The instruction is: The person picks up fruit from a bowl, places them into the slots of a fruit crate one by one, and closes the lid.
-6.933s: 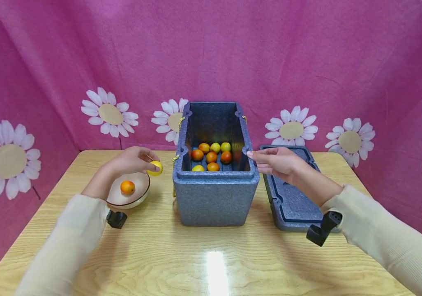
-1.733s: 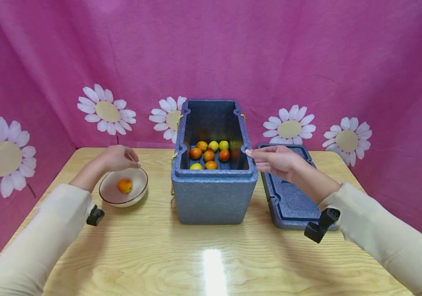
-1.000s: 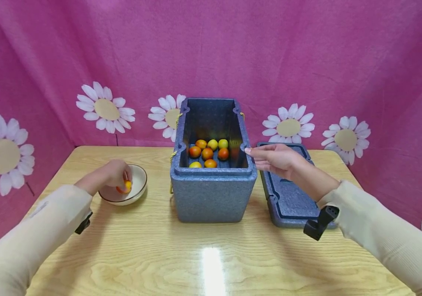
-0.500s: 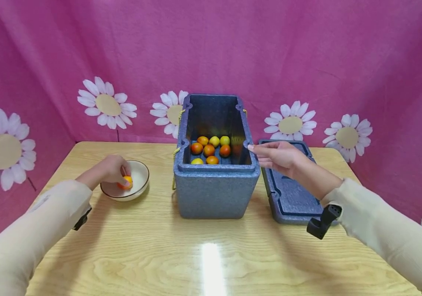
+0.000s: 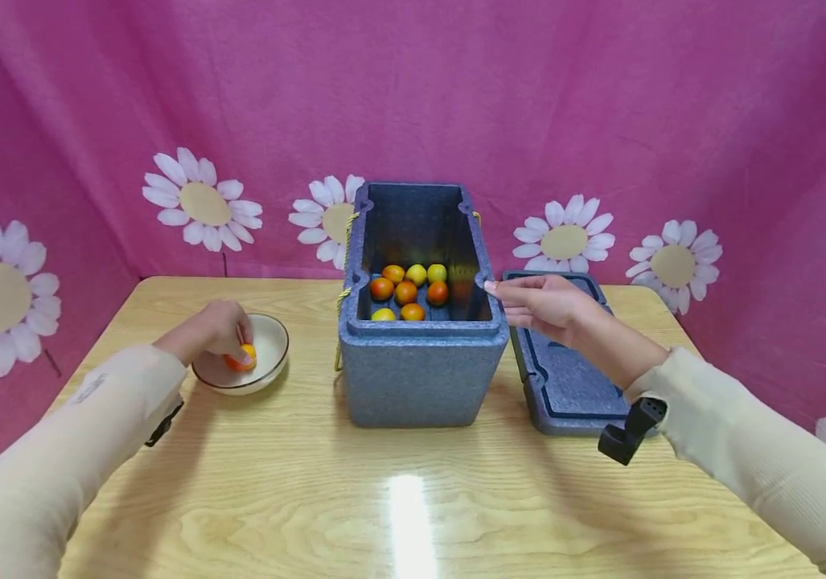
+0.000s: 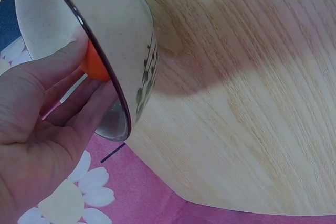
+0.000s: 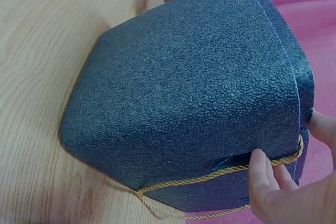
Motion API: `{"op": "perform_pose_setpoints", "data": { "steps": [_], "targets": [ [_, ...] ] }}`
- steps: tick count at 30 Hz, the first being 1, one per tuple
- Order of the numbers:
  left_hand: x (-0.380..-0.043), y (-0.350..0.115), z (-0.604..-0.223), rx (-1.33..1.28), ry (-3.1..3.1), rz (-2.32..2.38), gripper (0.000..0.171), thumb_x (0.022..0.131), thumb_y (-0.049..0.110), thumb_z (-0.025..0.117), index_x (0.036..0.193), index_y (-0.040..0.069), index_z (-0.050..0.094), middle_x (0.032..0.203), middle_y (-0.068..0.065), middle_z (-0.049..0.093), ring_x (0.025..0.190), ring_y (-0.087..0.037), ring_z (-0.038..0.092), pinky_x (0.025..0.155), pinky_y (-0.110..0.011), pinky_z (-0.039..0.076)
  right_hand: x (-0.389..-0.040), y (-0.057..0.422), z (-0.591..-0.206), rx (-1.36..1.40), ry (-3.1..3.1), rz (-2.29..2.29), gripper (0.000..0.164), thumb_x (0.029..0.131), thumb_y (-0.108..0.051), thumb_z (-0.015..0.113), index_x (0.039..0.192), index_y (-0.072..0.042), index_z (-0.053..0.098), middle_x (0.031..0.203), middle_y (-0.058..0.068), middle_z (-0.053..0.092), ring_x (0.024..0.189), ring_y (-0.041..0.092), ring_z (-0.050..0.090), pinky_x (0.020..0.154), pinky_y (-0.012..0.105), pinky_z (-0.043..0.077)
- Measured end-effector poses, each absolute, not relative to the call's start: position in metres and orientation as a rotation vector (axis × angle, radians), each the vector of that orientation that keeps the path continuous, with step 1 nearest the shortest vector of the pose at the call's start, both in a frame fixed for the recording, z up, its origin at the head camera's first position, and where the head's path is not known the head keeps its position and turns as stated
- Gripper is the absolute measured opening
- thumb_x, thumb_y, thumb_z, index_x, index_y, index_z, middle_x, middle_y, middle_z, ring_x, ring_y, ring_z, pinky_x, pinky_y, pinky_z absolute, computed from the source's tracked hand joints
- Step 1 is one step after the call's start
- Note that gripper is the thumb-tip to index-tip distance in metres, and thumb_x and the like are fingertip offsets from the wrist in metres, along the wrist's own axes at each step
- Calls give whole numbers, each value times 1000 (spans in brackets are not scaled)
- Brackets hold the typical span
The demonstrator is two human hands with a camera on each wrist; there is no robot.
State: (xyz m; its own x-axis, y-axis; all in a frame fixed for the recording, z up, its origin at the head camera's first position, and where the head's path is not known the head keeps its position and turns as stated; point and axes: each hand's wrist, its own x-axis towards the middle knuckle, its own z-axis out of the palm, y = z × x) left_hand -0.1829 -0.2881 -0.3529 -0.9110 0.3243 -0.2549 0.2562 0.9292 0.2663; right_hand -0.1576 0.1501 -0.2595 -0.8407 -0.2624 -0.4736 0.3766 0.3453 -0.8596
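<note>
My left hand (image 5: 223, 328) reaches into the white bowl (image 5: 278, 354) at the left of the table. Between its thumb and fingers it pinches a small round orange fruit (image 5: 241, 359). The left wrist view shows this fruit (image 6: 95, 64) just behind the bowl's dark rim (image 6: 113, 72), partly covered by the fingers. At the centre stands a grey foam box (image 5: 420, 382), its top uncovered, with several red, orange and yellow fruits (image 5: 406, 292) on its floor. My right hand (image 5: 546, 304) grips the box's right rim, thumb on top, fingers against the outer side by the yellow rope (image 7: 226, 171).
A grey foam lid (image 5: 575, 382) lies on the wooden table (image 5: 275, 490) right of the box, partly under my right hand. More yellow rope (image 5: 340, 322) hangs on the box's left side. A pink curtain (image 5: 413, 88) with printed daisies closes off the back.
Earlier my left hand held a yellow fruit between bowl and box. It came back over the bowl without it, then lowered and took hold of the orange fruit. My right hand stayed at the rim.
</note>
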Motion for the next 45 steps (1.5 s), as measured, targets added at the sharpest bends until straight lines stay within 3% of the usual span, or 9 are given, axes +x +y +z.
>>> {"op": "perform_pose_setpoints", "data": {
  "steps": [13,23,32,45],
  "targets": [
    [-192,-275,-354,294,2704,308,26,68,17,86,78,0,68,69,-4,60,69,-17,50,55,-19,42,-155,155,-268,152,2072,-1581,66,99,-32,51,149,3,26,156,20,29,143,30,34,115,37,32],
    [-196,-271,-350,320,2719,281,23,67,16,86,75,2,70,69,-3,62,69,-18,52,55,-19,44,-158,160,-267,117,2045,-1619,67,99,-31,50,149,4,23,157,21,25,145,30,30,118,38,28],
    [-194,-272,-349,322,2722,300,27,68,17,86,83,0,72,76,-9,67,71,-20,55,58,-21,47,-157,161,-265,120,2019,-1621,69,98,-32,52,150,3,23,158,20,24,145,29,29,117,38,29],
    [-185,-284,-354,495,2730,385,23,65,16,84,78,1,72,73,-10,73,64,-6,59,58,-19,46,-163,155,-264,90,1996,-1571,70,98,-33,53,151,1,22,159,18,23,147,29,28,119,40,28]
  ]
}}
